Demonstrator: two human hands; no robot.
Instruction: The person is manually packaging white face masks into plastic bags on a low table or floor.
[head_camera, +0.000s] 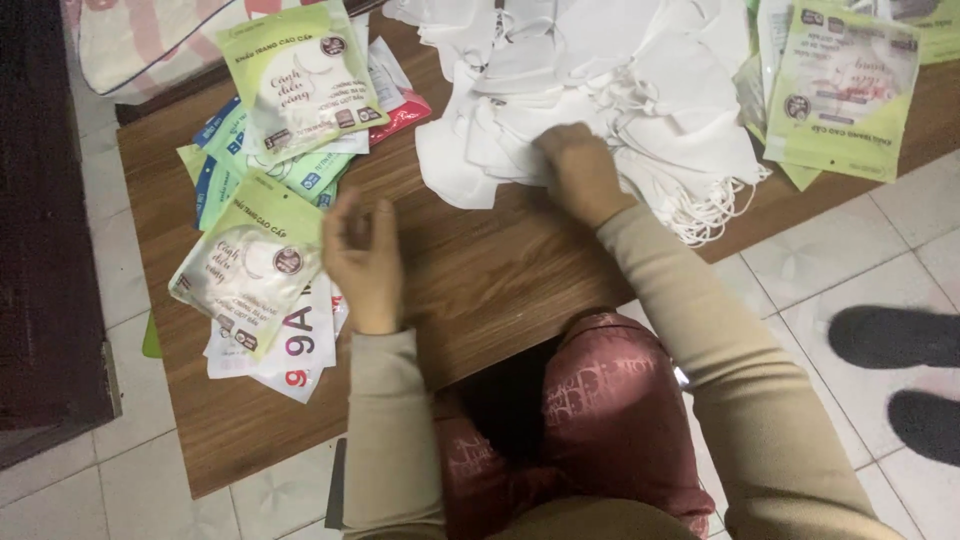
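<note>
The right hand (580, 170) reaches into the white mask pile (600, 90), fingers curled on one (grip unclear); the left hand (362, 262) hovers, fingers loosely apart, beside a green packet (250, 262), probably awaiting filling.

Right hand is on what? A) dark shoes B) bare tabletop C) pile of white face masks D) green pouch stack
C: the right hand rests on the pile of white face masks, while the green pouches lie by the left hand.

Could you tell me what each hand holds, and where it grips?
Left hand holds nothing visible. Right hand rests on the white masks; any grip is hidden.
</note>
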